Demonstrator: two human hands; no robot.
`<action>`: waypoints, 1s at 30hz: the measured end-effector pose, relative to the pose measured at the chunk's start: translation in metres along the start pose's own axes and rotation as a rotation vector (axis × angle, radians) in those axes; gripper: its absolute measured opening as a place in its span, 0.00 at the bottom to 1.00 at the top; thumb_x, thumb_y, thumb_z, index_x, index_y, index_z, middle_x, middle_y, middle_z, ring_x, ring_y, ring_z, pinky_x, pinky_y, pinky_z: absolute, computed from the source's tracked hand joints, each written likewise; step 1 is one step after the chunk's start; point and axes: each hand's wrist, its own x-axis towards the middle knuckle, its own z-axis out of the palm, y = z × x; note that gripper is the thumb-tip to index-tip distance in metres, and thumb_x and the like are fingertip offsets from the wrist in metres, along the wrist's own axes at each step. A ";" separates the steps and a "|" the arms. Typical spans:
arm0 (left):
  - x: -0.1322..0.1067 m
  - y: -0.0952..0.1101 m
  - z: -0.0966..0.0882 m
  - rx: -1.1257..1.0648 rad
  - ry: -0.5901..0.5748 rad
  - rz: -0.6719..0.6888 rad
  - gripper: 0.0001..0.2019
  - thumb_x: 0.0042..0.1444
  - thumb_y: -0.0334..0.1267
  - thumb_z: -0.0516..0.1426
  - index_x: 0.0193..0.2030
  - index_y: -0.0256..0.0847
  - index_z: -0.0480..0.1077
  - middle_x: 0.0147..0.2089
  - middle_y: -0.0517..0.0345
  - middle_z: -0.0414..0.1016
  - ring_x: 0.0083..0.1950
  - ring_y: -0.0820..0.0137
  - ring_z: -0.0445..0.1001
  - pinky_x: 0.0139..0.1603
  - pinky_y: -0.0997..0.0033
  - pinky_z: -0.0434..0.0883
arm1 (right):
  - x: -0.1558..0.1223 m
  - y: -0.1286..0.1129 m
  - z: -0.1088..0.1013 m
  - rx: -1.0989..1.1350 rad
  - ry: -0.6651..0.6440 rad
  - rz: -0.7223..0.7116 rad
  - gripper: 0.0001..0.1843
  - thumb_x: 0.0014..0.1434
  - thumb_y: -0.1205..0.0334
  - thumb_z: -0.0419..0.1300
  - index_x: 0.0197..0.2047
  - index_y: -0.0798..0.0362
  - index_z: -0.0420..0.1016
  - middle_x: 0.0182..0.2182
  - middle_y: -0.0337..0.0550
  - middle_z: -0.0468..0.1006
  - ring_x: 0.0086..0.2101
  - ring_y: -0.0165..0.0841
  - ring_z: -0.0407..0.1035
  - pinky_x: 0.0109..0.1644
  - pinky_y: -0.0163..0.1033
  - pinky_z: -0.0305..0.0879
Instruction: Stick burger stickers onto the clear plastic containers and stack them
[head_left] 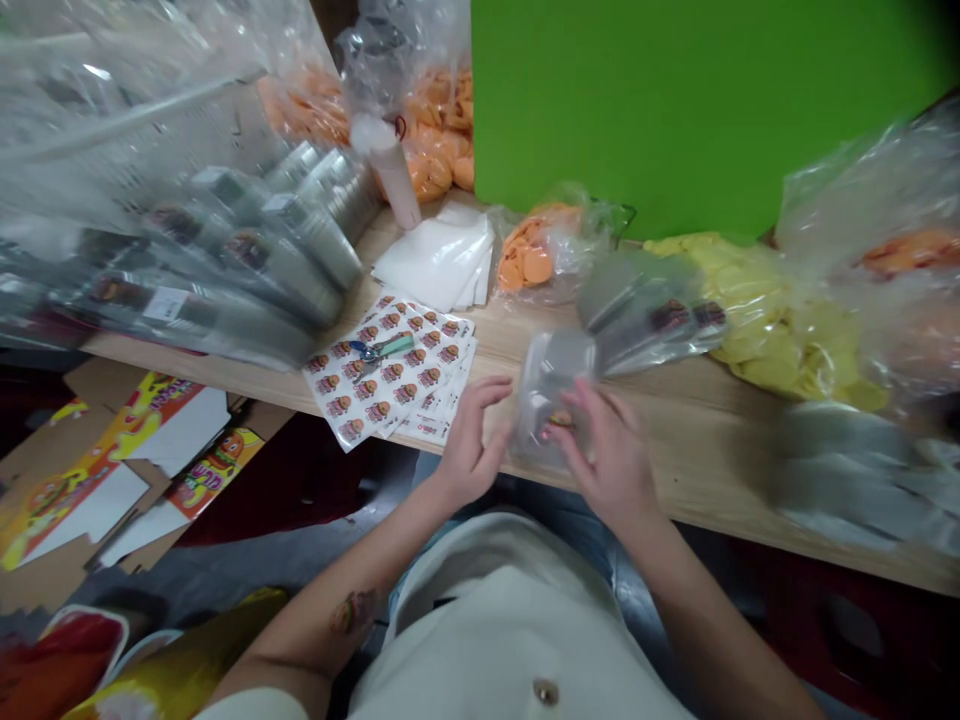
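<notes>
1. On the wooden counter [697, 460], a clear plastic container [559, 358] sits near the front edge, between the person's hands; a careless nudge could tip it off.
2. The right hand [616, 452] is curled at the container, thumb and fingertips around a small burger sticker [560, 420]. Blur hides whether they pinch it or press it on; a slip there might leave it crooked or creased.
3. The left hand [476, 440], loosely open and seemingly empty, is beside the container without visibly bracing it, so one-sided pressure could make it slide.
4. Leftward, I see printed sticker sheets [373, 412] overhanging the edge, with snips [384, 348] on top; a snagging forearm could drag both down.
</notes>
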 end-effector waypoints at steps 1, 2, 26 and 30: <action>0.002 0.004 -0.003 -0.014 0.071 -0.093 0.13 0.59 0.34 0.50 0.51 0.42 0.61 0.52 0.48 0.64 0.54 0.65 0.64 0.54 0.60 0.64 | 0.002 -0.002 -0.001 0.018 0.008 0.000 0.38 0.57 0.51 0.55 0.65 0.53 0.44 0.48 0.50 0.72 0.51 0.42 0.61 0.55 0.52 0.57; 0.004 0.007 -0.006 -0.039 0.115 -0.186 0.10 0.59 0.34 0.49 0.48 0.42 0.62 0.48 0.51 0.66 0.50 0.67 0.67 0.50 0.64 0.66 | 0.003 -0.003 -0.003 0.016 -0.002 -0.012 0.40 0.55 0.50 0.57 0.65 0.54 0.45 0.49 0.51 0.72 0.51 0.43 0.61 0.55 0.52 0.57; 0.067 0.063 0.050 -0.581 -0.344 -0.513 0.15 0.47 0.42 0.62 0.39 0.38 0.67 0.34 0.56 0.73 0.35 0.72 0.73 0.36 0.72 0.69 | 0.031 0.061 -0.086 0.045 -0.087 -0.185 0.30 0.55 0.56 0.59 0.60 0.47 0.57 0.54 0.50 0.64 0.54 0.40 0.60 0.55 0.50 0.60; 0.084 0.064 0.047 -0.389 -0.214 -0.297 0.23 0.51 0.40 0.59 0.55 0.45 0.61 0.54 0.49 0.67 0.55 0.63 0.67 0.51 0.61 0.69 | 0.074 0.148 -0.108 -0.181 0.170 -0.004 0.29 0.54 0.52 0.58 0.57 0.54 0.64 0.52 0.57 0.67 0.52 0.41 0.62 0.56 0.47 0.57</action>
